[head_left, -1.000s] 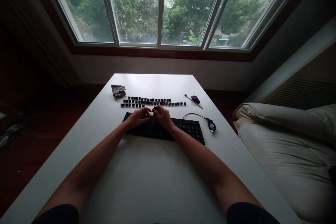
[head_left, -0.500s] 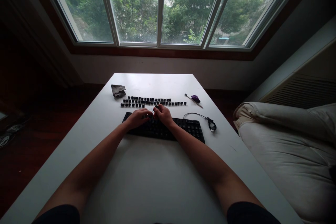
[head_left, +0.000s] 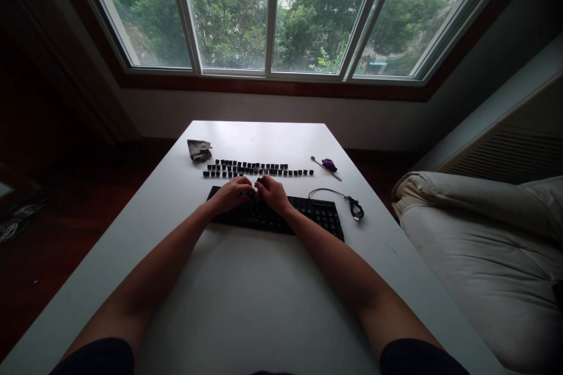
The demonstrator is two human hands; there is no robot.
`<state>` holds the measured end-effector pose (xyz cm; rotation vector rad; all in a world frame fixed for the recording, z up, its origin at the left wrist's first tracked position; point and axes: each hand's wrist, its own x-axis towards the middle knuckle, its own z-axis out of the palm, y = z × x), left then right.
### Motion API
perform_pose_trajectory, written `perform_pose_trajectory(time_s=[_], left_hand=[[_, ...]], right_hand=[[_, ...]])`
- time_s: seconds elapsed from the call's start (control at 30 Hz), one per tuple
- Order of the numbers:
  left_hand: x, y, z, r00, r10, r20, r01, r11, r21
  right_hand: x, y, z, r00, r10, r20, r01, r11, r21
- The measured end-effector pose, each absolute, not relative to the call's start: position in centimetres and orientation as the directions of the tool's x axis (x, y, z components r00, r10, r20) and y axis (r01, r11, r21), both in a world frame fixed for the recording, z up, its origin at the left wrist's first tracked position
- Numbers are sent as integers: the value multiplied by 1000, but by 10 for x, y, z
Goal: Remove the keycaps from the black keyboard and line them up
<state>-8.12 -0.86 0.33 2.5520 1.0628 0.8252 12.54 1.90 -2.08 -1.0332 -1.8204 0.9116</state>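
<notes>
A black keyboard (head_left: 312,214) lies slightly askew on the white table, its right side in full view and its middle partly covered by my hands. My left hand (head_left: 233,194) rests over its upper left part, fingers curled inward; whatever they may grip is too small and dark to tell. Close beside it, my right hand (head_left: 271,193) is closed, with a small dark piece (head_left: 260,180) pinched at its fingertips. Thin pale lines show just above that piece. Behind the keyboard stand loose black keycaps (head_left: 281,166) in several rows.
A crumpled grey cloth (head_left: 200,150) lies left of the keycaps. To the right are a thin-handled brush (head_left: 325,168) and a purple bundle (head_left: 328,164). The coiled black cable (head_left: 354,207) lies beside the keyboard. A pale cushioned seat (head_left: 475,258) stands right of the table (head_left: 233,293).
My hands stay over the same part of the keyboard, with small finger shifts. A pale, whitish patch between my fingertips is no longer visible there. The view has tilted very slightly.
</notes>
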Motion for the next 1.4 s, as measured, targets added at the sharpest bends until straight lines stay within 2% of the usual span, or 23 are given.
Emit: perform_pose_trajectory(time_s=[0.13, 0.3, 0.57, 0.83, 1.1, 1.23, 1.4], left_hand=[[-82, -8, 3, 557, 728, 400, 585, -686, 434], [-81, -11, 10, 509, 753, 418, 531, -656, 536], [-90, -4, 11, 265, 846, 463, 685, -503, 527], [-98, 17, 9, 161, 847, 506, 855, -376, 357], [-85, 40, 8, 309, 855, 417, 917, -384, 108], [-79, 53, 1, 337, 863, 376, 923, -382, 51], [-79, 65, -8, 364, 872, 329, 917, -398, 40]], right_hand=[[125, 17, -21, -307, 894, 327, 326, 422, -846], [125, 16, -18, -267, 897, 353, 324, 428, -844], [127, 20, -19, -170, 933, 319, 274, 355, -894], [127, 21, -20, -172, 930, 326, 251, 362, -898], [127, 21, -20, -166, 927, 337, 238, 369, -898], [127, 21, -20, -164, 927, 338, 240, 369, -898], [128, 21, -20, -163, 930, 329, 242, 361, -901]])
